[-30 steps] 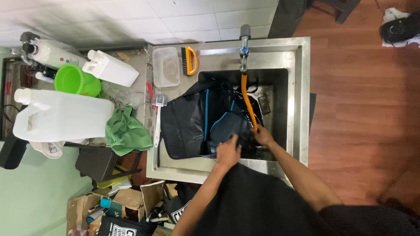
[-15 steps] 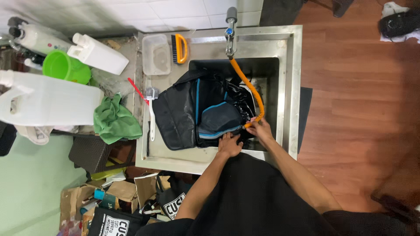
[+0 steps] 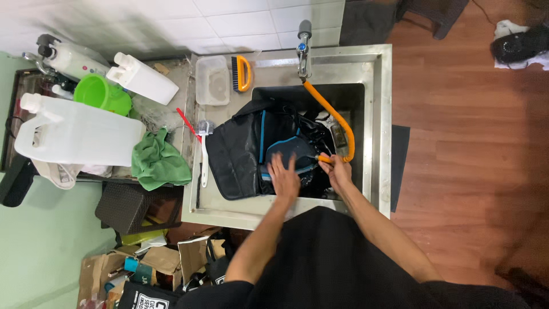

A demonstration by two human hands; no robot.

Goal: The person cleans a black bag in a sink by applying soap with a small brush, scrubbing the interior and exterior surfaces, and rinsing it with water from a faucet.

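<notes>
head view: the left hand (image 3: 284, 178) lies flat, fingers spread, on the black bag (image 3: 251, 149) in the steel sink (image 3: 377, 114); the right hand (image 3: 338, 171) is closed around the orange hose (image 3: 337, 120) end just beside it.

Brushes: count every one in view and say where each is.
2. An orange-handled brush lies on the sink ledge beside the tap. A white brush lies on the left ledge, by the black bag. Others may be hidden.
</notes>
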